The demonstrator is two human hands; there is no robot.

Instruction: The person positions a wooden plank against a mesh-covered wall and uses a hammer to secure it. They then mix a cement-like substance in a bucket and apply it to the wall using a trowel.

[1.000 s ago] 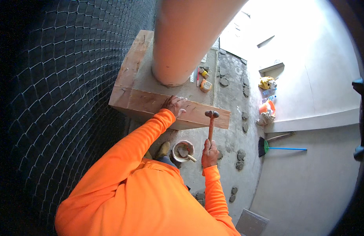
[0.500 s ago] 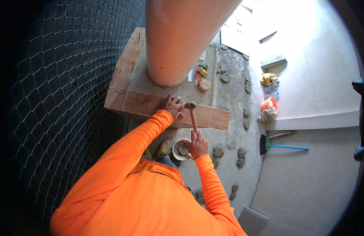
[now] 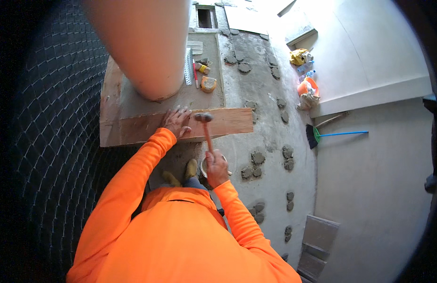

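My left hand [image 3: 177, 121] lies flat on a long wooden plank [image 3: 228, 121], fingers spread, pressing on it. My right hand [image 3: 216, 166] grips the handle of a hammer [image 3: 205, 123]. The hammer's dark head rests on the plank just right of my left fingers. The plank forms the near side of a wooden frame [image 3: 110, 101] around the base of a large round column [image 3: 150, 45]. Both arms wear orange sleeves.
A small bucket [image 3: 205, 167] sits by my yellow boots [image 3: 191, 169]. Hand tools and a tape measure [image 3: 208, 84] lie on the concrete behind the plank. Mortar blobs [image 3: 256, 158] dot the floor. A broom [image 3: 334, 134], tiles [image 3: 317, 245] and black mesh [image 3: 48, 141] surround me.
The hammer swung from raised at the right down and left onto the plank beside my left hand. My left hand stayed on the plank.
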